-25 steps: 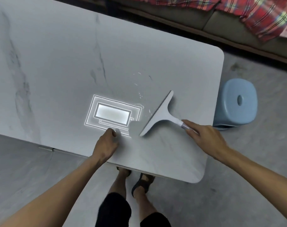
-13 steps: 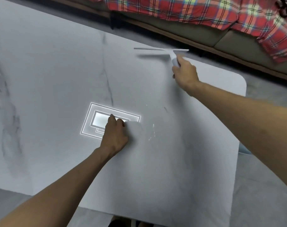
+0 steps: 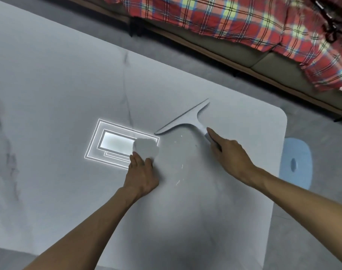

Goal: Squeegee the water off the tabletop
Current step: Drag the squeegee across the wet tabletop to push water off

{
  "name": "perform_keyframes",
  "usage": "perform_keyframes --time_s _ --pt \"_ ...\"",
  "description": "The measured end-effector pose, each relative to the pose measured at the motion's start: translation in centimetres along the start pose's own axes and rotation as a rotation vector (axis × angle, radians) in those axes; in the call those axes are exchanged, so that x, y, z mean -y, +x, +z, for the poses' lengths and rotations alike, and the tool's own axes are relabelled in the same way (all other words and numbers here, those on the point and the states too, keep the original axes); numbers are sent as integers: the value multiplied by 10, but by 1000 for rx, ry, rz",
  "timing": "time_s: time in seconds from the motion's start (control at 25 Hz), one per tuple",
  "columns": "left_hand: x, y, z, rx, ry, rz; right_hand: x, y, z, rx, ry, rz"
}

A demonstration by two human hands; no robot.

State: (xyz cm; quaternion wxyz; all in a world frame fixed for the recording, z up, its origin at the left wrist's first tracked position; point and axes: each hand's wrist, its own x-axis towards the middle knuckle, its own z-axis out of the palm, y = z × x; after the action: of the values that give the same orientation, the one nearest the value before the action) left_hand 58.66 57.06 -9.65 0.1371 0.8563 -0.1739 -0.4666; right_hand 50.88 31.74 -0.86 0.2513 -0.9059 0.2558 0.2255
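Note:
The white squeegee (image 3: pixel 185 118) lies with its blade slanting across the grey marble tabletop (image 3: pixel 49 94), right of centre. My right hand (image 3: pixel 230 154) grips its handle from the near side, index finger stretched along it. Thin streaks of water (image 3: pixel 181 167) glint on the table between my two hands. My left hand (image 3: pixel 143 172) rests on the table to the left of the water, fingers curled on a pale wad that looks like a cloth (image 3: pixel 145 149).
A bright ceiling-light reflection (image 3: pixel 117 143) sits just left of the cloth. A light blue stool (image 3: pixel 296 164) stands on the floor past the table's right edge. A sofa with a red plaid blanket (image 3: pixel 244 22) runs beyond the far edge.
My right hand has drawn the squeegee back from near the far edge to the middle, and the blade now lies diagonally. My left hand stays by the light reflection.

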Motion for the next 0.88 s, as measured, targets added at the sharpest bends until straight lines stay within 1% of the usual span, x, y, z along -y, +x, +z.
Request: perform_keyframes --time_s 0.12,0.2,0.24,0.32,0.4,0.48,0.56,0.64,0.72,0.88 --pt "-6 -1 -5 12 -17 -17 -15 -51 -6 142 -45 54" --pt "-7 -2 -6 22 -16 -20 -18 -60 -17 164 -86 41" --pt "-7 -1 -7 31 -15 -20 -17 -54 -24 125 -80 26" --pt "-7 -1 -8 45 -15 -23 -17 -17 -36 -27 -25 16" --pt "-7 -1 -9 45 -6 -27 -6 39 -45 -137 48 74" --pt "-6 -1 -10 64 6 -32 16 89 -46 -188 169 180" --pt "-5 0 -8 77 10 -37 40 110 -36 -212 221 217" --pt "-2 0 -5 74 18 -41 59 103 -17 -205 183 163" --pt "1 -2 -4 50 36 -20 68 73 2 -153 85 43" --pt "9 -8 1 -80 19 21 44 -1 32 -33 -102 -157"
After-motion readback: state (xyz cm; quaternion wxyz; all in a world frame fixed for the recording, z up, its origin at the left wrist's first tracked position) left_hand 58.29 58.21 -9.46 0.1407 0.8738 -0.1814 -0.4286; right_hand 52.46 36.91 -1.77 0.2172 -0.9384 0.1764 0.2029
